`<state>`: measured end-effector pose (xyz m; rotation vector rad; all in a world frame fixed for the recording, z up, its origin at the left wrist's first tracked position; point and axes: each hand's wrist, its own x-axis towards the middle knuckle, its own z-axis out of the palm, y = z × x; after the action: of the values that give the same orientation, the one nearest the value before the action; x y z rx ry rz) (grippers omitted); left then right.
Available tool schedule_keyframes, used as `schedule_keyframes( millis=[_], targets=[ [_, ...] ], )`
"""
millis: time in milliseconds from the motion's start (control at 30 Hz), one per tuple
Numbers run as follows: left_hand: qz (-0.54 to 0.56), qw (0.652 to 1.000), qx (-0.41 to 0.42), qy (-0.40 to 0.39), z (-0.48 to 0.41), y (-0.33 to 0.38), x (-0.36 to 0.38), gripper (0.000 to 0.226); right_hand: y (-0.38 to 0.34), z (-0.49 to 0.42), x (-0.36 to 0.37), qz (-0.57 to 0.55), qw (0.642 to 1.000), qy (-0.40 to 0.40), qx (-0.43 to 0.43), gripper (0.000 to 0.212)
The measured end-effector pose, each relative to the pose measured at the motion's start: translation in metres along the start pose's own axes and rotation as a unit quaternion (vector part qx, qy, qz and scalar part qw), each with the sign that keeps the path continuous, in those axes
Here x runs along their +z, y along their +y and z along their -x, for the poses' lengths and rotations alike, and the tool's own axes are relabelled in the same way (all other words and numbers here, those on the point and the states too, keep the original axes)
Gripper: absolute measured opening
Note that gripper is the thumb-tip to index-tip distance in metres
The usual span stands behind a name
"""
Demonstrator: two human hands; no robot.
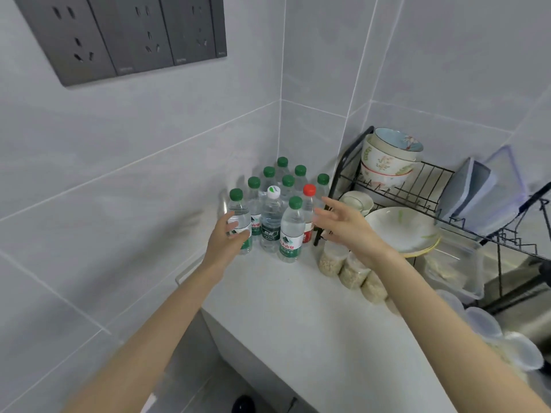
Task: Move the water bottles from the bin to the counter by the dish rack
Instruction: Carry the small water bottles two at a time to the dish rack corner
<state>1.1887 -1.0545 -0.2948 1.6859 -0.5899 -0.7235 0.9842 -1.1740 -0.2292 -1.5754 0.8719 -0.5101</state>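
Note:
Several clear water bottles stand together in the counter's (pixel 298 308) back corner, left of the black dish rack (pixel 417 186). Most have green caps; one has a white cap (pixel 273 192) and one a red cap (pixel 309 190). My left hand (pixel 226 239) curls round the front-left green-capped bottle (pixel 239 214), which stands on the counter. My right hand (pixel 343 225) hovers open with fingers spread, just right of the front green-capped bottle (pixel 290 231) and the red-capped one, touching neither. No bin is in view.
The dish rack holds stacked bowls (pixel 387 156), a plate (pixel 402 228) and plastic lids (pixel 477 192). Small jars of grain (pixel 351 272) line the counter's right side under my right arm. Wall sockets (pixel 119 37) sit up left. The counter's front edge drops off at lower left.

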Motion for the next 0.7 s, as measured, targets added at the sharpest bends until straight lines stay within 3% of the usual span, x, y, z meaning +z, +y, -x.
schedule_keyframes(
  millis=[133,333,700],
  targets=[
    [0.009,1.0,0.024,-0.014,0.039,0.032,0.001,0.052,-0.011,0.039,-0.015,-0.093,0.995,-0.022,0.002,0.043],
    [0.004,0.996,0.064,-0.067,0.088,0.075,0.004,0.045,-0.03,0.093,-0.021,-0.136,0.989,0.048,-0.03,0.056],
    [-0.042,0.976,0.124,-0.173,0.162,0.085,0.006,0.046,-0.002,0.182,-0.004,-0.006,0.983,0.17,-0.074,0.041]
  ],
)
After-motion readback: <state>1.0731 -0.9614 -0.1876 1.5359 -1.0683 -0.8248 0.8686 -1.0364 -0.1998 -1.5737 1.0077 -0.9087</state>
